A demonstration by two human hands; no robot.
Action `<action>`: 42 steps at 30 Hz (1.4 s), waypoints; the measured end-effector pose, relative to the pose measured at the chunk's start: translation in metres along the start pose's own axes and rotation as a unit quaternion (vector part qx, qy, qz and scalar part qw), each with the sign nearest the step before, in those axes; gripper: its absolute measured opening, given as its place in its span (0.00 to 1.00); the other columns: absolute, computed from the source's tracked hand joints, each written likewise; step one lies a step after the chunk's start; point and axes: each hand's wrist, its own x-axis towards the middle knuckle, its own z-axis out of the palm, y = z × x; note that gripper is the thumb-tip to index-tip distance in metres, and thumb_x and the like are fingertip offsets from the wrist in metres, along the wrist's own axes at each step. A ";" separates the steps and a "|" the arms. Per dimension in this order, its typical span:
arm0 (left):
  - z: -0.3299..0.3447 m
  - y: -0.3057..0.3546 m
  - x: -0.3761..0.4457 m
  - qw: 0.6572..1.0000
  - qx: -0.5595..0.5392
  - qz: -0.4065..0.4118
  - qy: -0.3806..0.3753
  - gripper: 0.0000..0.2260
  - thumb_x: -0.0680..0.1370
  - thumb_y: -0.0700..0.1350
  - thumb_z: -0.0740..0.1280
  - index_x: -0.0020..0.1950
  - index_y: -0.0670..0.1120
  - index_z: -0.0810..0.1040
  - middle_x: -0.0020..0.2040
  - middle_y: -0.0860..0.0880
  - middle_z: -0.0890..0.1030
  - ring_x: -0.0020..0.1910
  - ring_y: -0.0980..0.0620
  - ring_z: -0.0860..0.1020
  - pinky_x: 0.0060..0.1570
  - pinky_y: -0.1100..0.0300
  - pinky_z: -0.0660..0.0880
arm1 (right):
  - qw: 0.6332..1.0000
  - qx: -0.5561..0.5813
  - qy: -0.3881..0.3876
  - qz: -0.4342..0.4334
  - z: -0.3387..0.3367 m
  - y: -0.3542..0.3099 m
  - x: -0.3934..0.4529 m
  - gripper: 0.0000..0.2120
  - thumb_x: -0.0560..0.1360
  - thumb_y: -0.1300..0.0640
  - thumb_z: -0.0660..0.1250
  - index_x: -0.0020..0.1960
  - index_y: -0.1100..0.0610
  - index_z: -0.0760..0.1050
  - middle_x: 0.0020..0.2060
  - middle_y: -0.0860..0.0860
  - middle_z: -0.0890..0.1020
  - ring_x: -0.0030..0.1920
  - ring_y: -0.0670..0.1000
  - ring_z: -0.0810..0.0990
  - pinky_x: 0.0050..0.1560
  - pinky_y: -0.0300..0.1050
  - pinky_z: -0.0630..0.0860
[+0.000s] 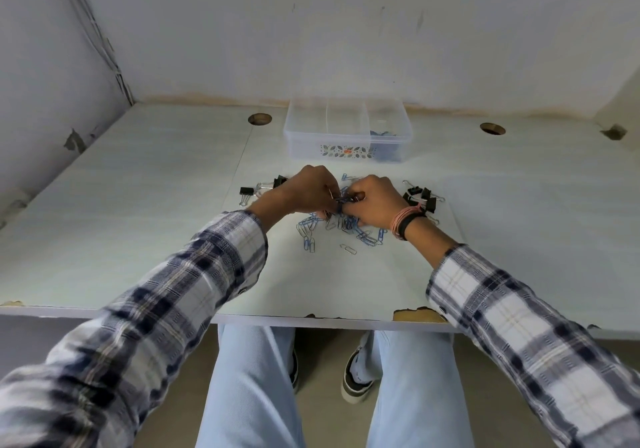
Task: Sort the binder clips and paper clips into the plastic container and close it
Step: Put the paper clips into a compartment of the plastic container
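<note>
A clear plastic container (347, 136) with three compartments stands open at the back of the desk; its right compartment holds some blue paper clips (382, 133). A pile of blue and silver paper clips (309, 231) lies in front of me. Black binder clips lie to the left (246, 191) and to the right (424, 196) of the pile. My left hand (304, 189) and my right hand (375, 202) meet above the pile, both pinching a small bunch of paper clips (343, 200). No lid is in view.
The pale desk (138, 205) has two round cable holes (259, 119) (492, 129) at the back and a chipped front edge (415, 314). White walls close in at the back and left. My knees show under the desk.
</note>
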 end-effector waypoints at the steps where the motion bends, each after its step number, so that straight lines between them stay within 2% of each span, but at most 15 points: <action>1: 0.000 -0.001 0.000 1.000 -0.021 -0.005 0.003 0.07 0.74 0.34 0.73 0.50 0.38 0.85 0.42 0.43 0.86 0.34 0.53 0.86 0.35 0.67 0.80 | 0.999 0.035 0.002 0.019 0.000 0.003 0.000 0.07 0.71 0.60 0.72 0.44 0.64 0.84 0.37 0.62 0.85 0.34 0.54 0.86 0.40 0.54 0.85; 4: -0.005 -0.002 0.001 0.996 -0.084 -0.007 0.018 0.05 0.74 0.33 0.74 0.49 0.36 0.86 0.41 0.42 0.86 0.33 0.55 0.85 0.34 0.69 0.80 | 0.984 0.158 -0.011 0.080 -0.006 0.005 0.002 0.07 0.70 0.64 0.74 0.44 0.68 0.83 0.40 0.64 0.85 0.36 0.53 0.87 0.44 0.54 0.85; 8: -0.020 0.004 0.007 0.982 -0.188 -0.001 0.022 0.07 0.75 0.33 0.75 0.52 0.32 0.85 0.45 0.36 0.86 0.41 0.44 0.87 0.48 0.54 0.85 | 0.932 0.338 -0.061 0.118 -0.031 0.002 0.003 0.11 0.71 0.69 0.75 0.50 0.74 0.80 0.43 0.62 0.83 0.43 0.56 0.84 0.44 0.47 0.85; 11: -0.031 0.014 0.013 0.974 -0.226 0.001 0.008 0.09 0.75 0.33 0.74 0.53 0.30 0.84 0.43 0.37 0.86 0.37 0.47 0.86 0.48 0.53 0.85 | 0.908 0.390 -0.069 0.136 -0.050 0.005 0.006 0.13 0.71 0.69 0.75 0.53 0.73 0.80 0.46 0.62 0.84 0.46 0.55 0.85 0.44 0.45 0.84; 15: -0.045 0.030 0.026 0.966 -0.257 0.009 -0.007 0.08 0.75 0.31 0.73 0.53 0.30 0.83 0.40 0.40 0.85 0.34 0.51 0.85 0.43 0.60 0.84 | 0.896 0.420 -0.059 0.135 -0.075 0.014 0.017 0.06 0.71 0.69 0.75 0.48 0.68 0.81 0.46 0.61 0.85 0.48 0.57 0.85 0.46 0.46 0.84; 21: -0.068 0.057 0.069 0.966 -0.257 -0.003 0.019 0.09 0.75 0.30 0.73 0.55 0.29 0.82 0.41 0.38 0.84 0.36 0.49 0.85 0.45 0.58 0.85 | 0.868 0.479 -0.020 0.133 -0.117 0.020 0.049 0.10 0.73 0.71 0.72 0.53 0.73 0.79 0.46 0.64 0.84 0.46 0.58 0.86 0.43 0.43 0.83; 23: -0.076 0.066 0.090 0.968 -0.247 -0.009 0.034 0.09 0.75 0.30 0.73 0.53 0.29 0.82 0.42 0.38 0.84 0.37 0.49 0.85 0.49 0.56 0.85 | 0.865 0.480 0.018 0.144 -0.129 0.021 0.067 0.11 0.72 0.71 0.72 0.54 0.74 0.79 0.47 0.64 0.83 0.45 0.58 0.85 0.42 0.43 0.83; 27: -0.082 0.079 0.136 0.971 -0.231 -0.038 0.057 0.08 0.74 0.32 0.74 0.48 0.39 0.78 0.46 0.36 0.82 0.36 0.53 0.86 0.57 0.50 0.83 | 0.877 0.440 0.062 0.182 -0.145 0.027 0.105 0.06 0.72 0.72 0.72 0.48 0.71 0.80 0.51 0.65 0.81 0.44 0.57 0.84 0.38 0.42 0.83; 29: -0.080 0.081 0.156 0.971 -0.221 -0.051 0.070 0.09 0.74 0.32 0.73 0.44 0.43 0.76 0.45 0.39 0.82 0.33 0.56 0.86 0.49 0.55 0.84 | 0.898 0.389 0.054 0.197 -0.148 0.033 0.122 0.09 0.73 0.72 0.71 0.52 0.70 0.79 0.55 0.65 0.81 0.46 0.56 0.84 0.40 0.42 0.84; 31: -0.076 0.084 0.171 0.976 -0.194 -0.057 0.074 0.08 0.77 0.31 0.69 0.43 0.43 0.75 0.44 0.43 0.82 0.27 0.59 0.83 0.37 0.63 0.82 | 0.901 0.372 0.044 0.220 -0.149 0.039 0.136 0.07 0.73 0.72 0.71 0.51 0.69 0.79 0.58 0.66 0.81 0.48 0.58 0.84 0.44 0.47 0.84; 33: -0.071 0.085 0.181 0.978 -0.187 -0.070 0.062 0.09 0.79 0.31 0.66 0.43 0.43 0.74 0.40 0.46 0.82 0.25 0.59 0.82 0.34 0.64 0.81 | 0.899 0.366 0.027 0.240 -0.149 0.042 0.143 0.06 0.74 0.72 0.69 0.51 0.69 0.78 0.57 0.68 0.80 0.51 0.62 0.83 0.45 0.53 0.85; 35: -0.067 0.087 0.184 0.977 -0.190 -0.089 0.037 0.07 0.80 0.32 0.65 0.45 0.41 0.77 0.32 0.48 0.83 0.31 0.54 0.84 0.40 0.59 0.84 | 0.902 0.351 0.005 0.250 -0.151 0.043 0.145 0.11 0.77 0.71 0.66 0.59 0.70 0.76 0.57 0.67 0.78 0.55 0.64 0.81 0.48 0.58 0.84; 36: -0.066 0.088 0.184 0.976 -0.195 -0.093 0.027 0.04 0.80 0.32 0.65 0.49 0.38 0.79 0.32 0.46 0.83 0.38 0.49 0.86 0.47 0.55 0.85 | 0.906 0.340 -0.001 0.252 -0.152 0.044 0.144 0.13 0.78 0.71 0.64 0.63 0.70 0.74 0.57 0.67 0.78 0.56 0.64 0.80 0.50 0.59 0.83; 38: -0.064 0.088 0.181 0.974 -0.206 -0.096 0.020 0.08 0.80 0.31 0.67 0.58 0.32 0.80 0.40 0.40 0.83 0.48 0.41 0.85 0.56 0.50 0.83 | 0.911 0.328 -0.005 0.249 -0.154 0.044 0.139 0.16 0.78 0.72 0.62 0.66 0.70 0.73 0.58 0.66 0.78 0.58 0.64 0.80 0.54 0.60 0.82; 42: -0.063 0.088 0.166 0.973 -0.216 -0.079 0.005 0.11 0.79 0.32 0.68 0.61 0.30 0.80 0.51 0.35 0.83 0.44 0.42 0.84 0.56 0.48 0.83 | 0.915 0.330 0.043 0.229 -0.156 0.048 0.115 0.12 0.76 0.73 0.65 0.59 0.72 0.77 0.54 0.68 0.82 0.52 0.63 0.85 0.54 0.56 0.83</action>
